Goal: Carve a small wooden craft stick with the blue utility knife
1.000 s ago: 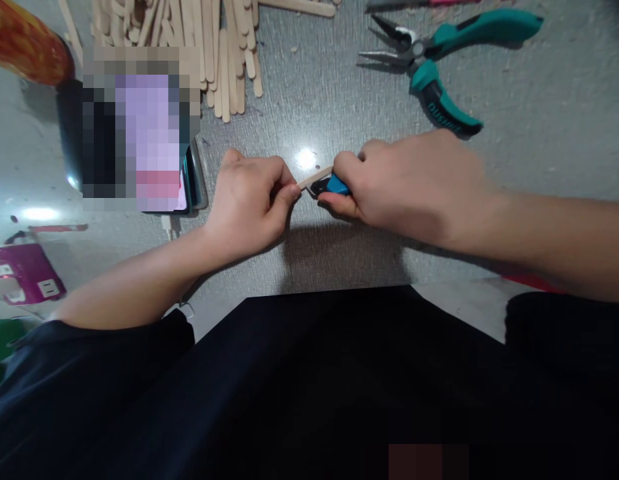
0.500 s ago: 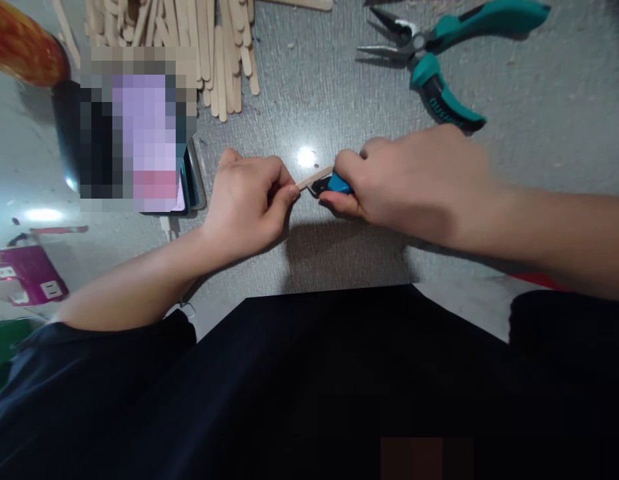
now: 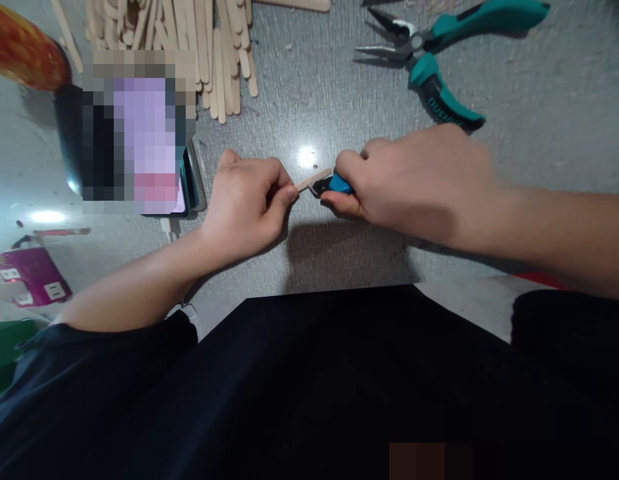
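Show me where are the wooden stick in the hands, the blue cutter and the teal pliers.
wooden stick point(image 3: 313, 179), head view, on the bare part between both hands.
blue cutter point(image 3: 338, 185), head view, on its blue body.
teal pliers point(image 3: 442, 100), head view, on the lower handle.

A grey, finely textured work surface point(image 3: 339, 100) fills the view, with a bright glint of overhead light point(image 3: 306, 157) reflected near its centre and a second, softer reflection point(image 3: 46, 216) at nine o'clock. Small pale wood crumbs lie scattered toward twelve and one o'clock. At nine o'clock the surface turns smoother and glossier, and at four o'clock a paler strip point(image 3: 469, 307) shows along the near edge.
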A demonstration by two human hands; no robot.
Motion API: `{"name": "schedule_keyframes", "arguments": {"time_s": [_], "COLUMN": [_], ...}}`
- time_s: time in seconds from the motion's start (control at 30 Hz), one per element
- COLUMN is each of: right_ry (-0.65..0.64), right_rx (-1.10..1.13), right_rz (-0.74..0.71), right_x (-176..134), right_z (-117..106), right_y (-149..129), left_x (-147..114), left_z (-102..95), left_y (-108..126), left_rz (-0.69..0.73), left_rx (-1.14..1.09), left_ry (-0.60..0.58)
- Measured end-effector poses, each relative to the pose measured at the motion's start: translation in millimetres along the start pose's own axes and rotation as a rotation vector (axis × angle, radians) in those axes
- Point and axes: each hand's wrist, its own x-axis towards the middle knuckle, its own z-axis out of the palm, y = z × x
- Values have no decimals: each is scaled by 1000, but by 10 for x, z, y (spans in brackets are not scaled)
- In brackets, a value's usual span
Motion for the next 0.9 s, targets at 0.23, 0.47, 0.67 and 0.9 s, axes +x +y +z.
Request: {"name": "schedule_keyframes", "arguments": {"time_s": [0.23, 0.47, 0.67, 0.9], "right_ry": [19, -21, 28, 46], "right_rx": [-14, 54, 83, 30], "right_rz": [-12, 3, -18, 8], "right_x": [-9, 39, 32, 22], "right_z": [-5, 44, 89, 89], "right_y": [9, 91, 44, -25], "left_x": [-2, 1, 5, -12], "left_z": [-5, -26, -8, 2], "left_y": [14, 68, 91, 86], "left_rz": [13, -36, -88, -93], "left_rx": [13, 13, 2, 2], "left_ry": [-5, -34, -46, -56]}}
